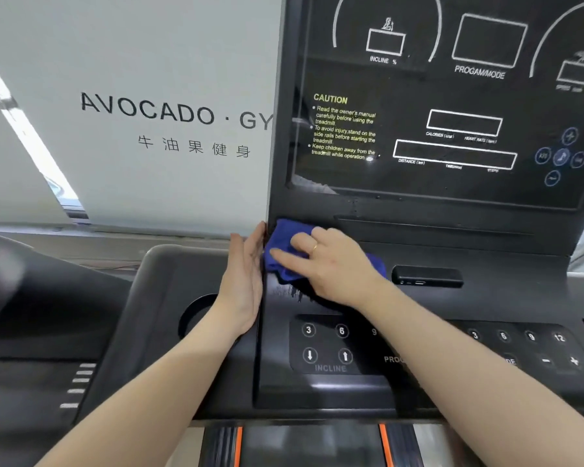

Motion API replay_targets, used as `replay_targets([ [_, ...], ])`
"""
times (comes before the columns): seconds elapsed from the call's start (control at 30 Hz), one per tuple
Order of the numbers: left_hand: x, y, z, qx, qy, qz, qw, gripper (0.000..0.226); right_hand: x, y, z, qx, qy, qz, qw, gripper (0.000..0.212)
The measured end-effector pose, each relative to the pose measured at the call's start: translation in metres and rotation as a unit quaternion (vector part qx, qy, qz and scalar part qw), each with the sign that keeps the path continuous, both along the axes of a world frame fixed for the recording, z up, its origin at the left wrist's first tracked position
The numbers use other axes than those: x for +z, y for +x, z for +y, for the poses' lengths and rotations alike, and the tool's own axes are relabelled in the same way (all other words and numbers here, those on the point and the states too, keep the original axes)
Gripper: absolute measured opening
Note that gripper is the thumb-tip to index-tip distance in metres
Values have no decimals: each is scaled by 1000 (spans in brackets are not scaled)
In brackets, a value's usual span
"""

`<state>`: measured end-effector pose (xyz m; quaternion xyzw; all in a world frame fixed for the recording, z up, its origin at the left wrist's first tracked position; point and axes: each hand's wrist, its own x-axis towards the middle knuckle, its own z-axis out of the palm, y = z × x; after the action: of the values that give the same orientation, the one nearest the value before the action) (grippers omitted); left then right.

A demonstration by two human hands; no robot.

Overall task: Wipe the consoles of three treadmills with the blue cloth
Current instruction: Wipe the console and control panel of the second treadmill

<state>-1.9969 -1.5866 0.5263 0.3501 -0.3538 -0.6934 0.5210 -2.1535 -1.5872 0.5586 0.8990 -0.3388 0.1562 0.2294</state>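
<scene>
A black treadmill console [452, 210] fills the right of the view, with a dark display panel above and a sloped button panel [327, 348] below. A bunched blue cloth [285, 239] lies on the ledge at the console's lower left corner. My right hand [331, 264] lies flat on top of the cloth with straight fingers, pressing it against the surface. My left hand [245, 281] rests edge-on, fingers straight, against the console's left side, right beside the cloth. A damp streak shows just below the cloth.
A small black device [427, 276] sits on the ledge right of my right hand. A round cup holder [198, 315] is set in the grey tray left of the console. Behind stands a white wall with gym lettering [176, 112]. The treadmill belt [311, 446] runs below.
</scene>
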Motion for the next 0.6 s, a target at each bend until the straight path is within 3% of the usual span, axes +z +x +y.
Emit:
replay_targets([
  [0.1,-3,-4,0,8,-21,-39,999,54,6,-9,-14,-25,-66,-25,997,47],
  [0.2,-2,-12,-2,16,-48,-71,996,41,7,-4,-10,-61,-58,-96,992,48],
  [0.37,-3,-8,-3,22,-37,-61,997,53,11,0,11,-93,144,-118,978,48],
  [0.47,1,-3,-2,9,-7,-32,999,60,2,4,39,-131,308,-151,930,46],
  [0.6,0,-4,-3,18,-19,-21,999,63,-5,7,70,-93,372,-176,907,49],
])
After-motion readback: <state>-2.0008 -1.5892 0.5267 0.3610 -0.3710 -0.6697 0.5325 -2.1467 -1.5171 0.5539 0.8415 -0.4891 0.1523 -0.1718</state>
